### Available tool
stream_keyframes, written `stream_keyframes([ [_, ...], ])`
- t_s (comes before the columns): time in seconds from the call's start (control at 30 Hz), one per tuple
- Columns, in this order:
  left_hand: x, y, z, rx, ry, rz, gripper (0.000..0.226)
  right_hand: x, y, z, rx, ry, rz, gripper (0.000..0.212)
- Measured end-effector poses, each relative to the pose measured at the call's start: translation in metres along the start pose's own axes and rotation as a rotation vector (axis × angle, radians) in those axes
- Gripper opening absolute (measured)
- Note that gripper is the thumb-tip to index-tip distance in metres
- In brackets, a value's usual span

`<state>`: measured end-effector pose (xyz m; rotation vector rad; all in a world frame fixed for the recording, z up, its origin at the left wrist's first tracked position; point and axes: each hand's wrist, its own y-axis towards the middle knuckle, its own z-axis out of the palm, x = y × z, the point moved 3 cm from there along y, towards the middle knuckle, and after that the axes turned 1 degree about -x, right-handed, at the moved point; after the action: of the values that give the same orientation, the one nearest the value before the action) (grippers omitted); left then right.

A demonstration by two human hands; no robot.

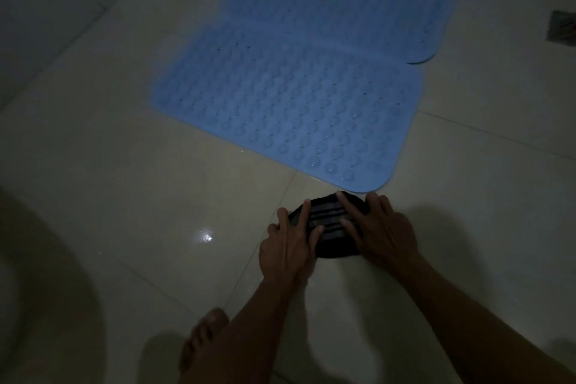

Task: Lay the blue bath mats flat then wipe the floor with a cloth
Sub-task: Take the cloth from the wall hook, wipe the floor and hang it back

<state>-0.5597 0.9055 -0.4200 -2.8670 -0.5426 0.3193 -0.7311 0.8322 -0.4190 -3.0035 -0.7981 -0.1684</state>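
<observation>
Head view: dim room, seen looking down at a pale tiled floor with both arms reaching forward.
Near mat: blue, lying flat on the floor, rows of round bumps and small holes across it; its near corner ends just beyond the cloth.
Far mat: blue, same pattern, flat beyond the near mat; along their shared edge the two touch or overlap, and in this light I cannot tell which.
Cloth: dark with lighter stripes, bunched on the floor just short of the near mat's corner, between the two hands.
Left hand: palm down on the left side of the cloth, fingers straight and spread, tips lying on the fabric, thumb pointing toward the right hand.
Right hand: palm down on the right side of the cloth, fingers spread and pressing flat on it; the index reaches to the cloth's far edge.
Foot: bare, on the floor at the lower edge, partly hidden behind the left forearm.
Drain: a small dark square set in the floor at the right edge, well apart from the cloth.
Glare: a small bright spot of reflected light on a tile left of the left hand.
</observation>
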Motion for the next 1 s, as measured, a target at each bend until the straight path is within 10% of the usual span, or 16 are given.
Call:
stream_keyframes([
  [1.0, 0.193, 0.136, -0.050, -0.049, -0.172, -0.282, 0.059, 0.177, 0.230, 0.017, 0.027, -0.162, -0.384, 0.053],
])
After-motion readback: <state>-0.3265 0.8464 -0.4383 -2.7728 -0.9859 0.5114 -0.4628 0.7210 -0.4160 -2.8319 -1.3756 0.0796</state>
